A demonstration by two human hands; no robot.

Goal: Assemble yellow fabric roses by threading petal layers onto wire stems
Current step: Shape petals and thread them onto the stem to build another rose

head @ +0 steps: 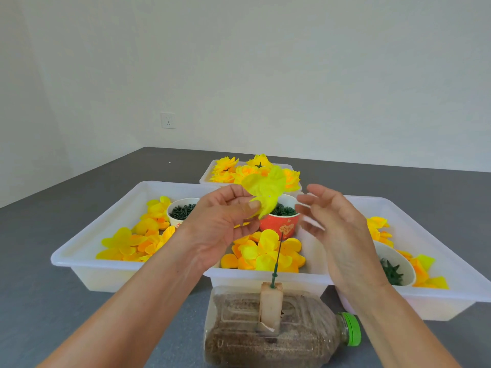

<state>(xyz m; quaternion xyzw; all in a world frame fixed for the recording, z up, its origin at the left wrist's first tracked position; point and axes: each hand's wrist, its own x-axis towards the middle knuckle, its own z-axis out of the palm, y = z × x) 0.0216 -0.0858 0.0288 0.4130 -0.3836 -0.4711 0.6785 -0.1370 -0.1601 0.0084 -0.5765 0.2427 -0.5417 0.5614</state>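
Observation:
My left hand point(225, 216) pinches a yellow-green petal layer point(265, 191) between thumb and fingers, held up above the trays. Beside it, my right hand point(329, 221) is open with relaxed fingers and touches nothing. Below them a thin dark wire stem point(277, 257) stands upright in a pale block point(270, 305) set in a sand-filled plastic bottle point(265, 330) lying on its side. The stem is bare. Loose yellow and orange petal layers point(265, 254) lie in the middle tray.
A white left tray point(87, 251) holds petals and a white cup of dark green parts point(182, 211). A red cup point(281, 221) stands behind my hands. The right tray point(451, 288) has a white bowl point(396, 264). Finished yellow roses point(249, 170) fill a far tray.

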